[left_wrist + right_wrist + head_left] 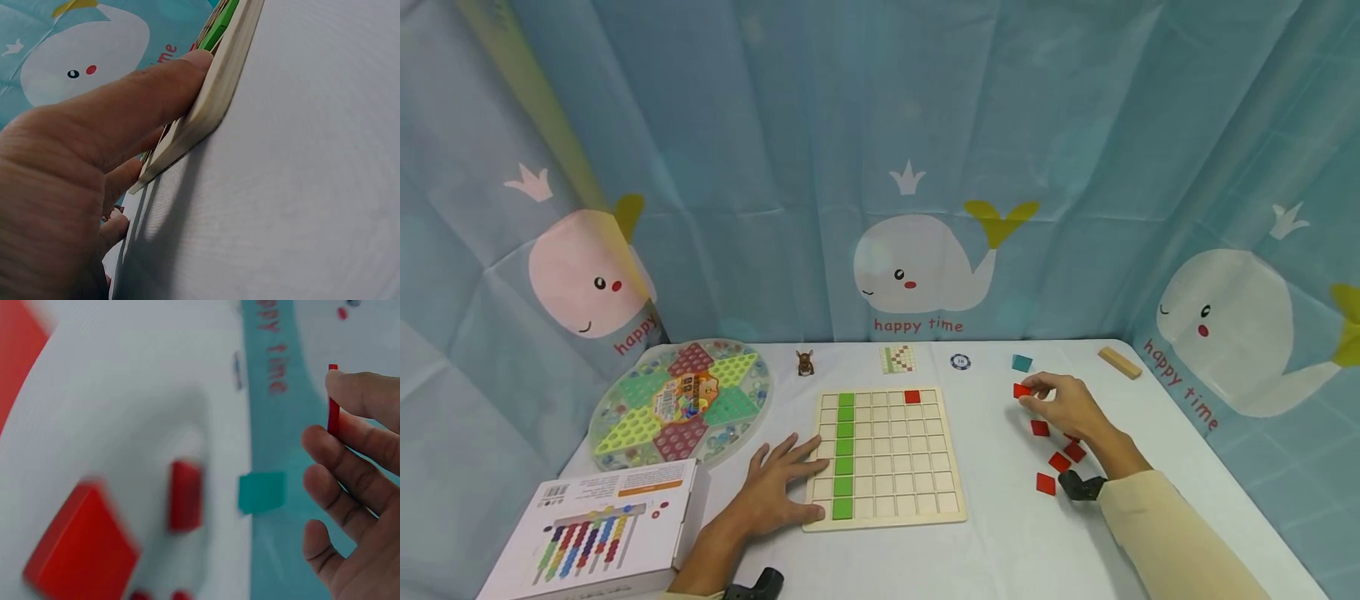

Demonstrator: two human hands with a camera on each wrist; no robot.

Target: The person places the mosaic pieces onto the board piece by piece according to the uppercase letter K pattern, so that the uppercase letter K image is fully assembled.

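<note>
A wooden grid board (pixel 901 454) lies in the middle of the table. Green square tiles (pixel 844 461) fill its second column, and one red tile (pixel 912 397) sits in the top row toward the right. My left hand (pixel 772 486) rests with spread fingers on the board's left edge, the thumb at the lower left corner. My right hand (pixel 1066 406) pinches a red square tile (pixel 334 403) between thumb and fingers, above the table to the right of the board. Below that hand, several loose red tiles (pixel 1046 483) lie scattered on the white cloth.
At the left are a round Chinese checkers board (pixel 748 354) and a white box (pixel 617 533). Along the back stand a small brown animal figure (pixel 805 362), a pattern card (pixel 898 359), a poker chip (pixel 960 362), a teal tile (pixel 1022 363) and a wooden block (pixel 1120 362).
</note>
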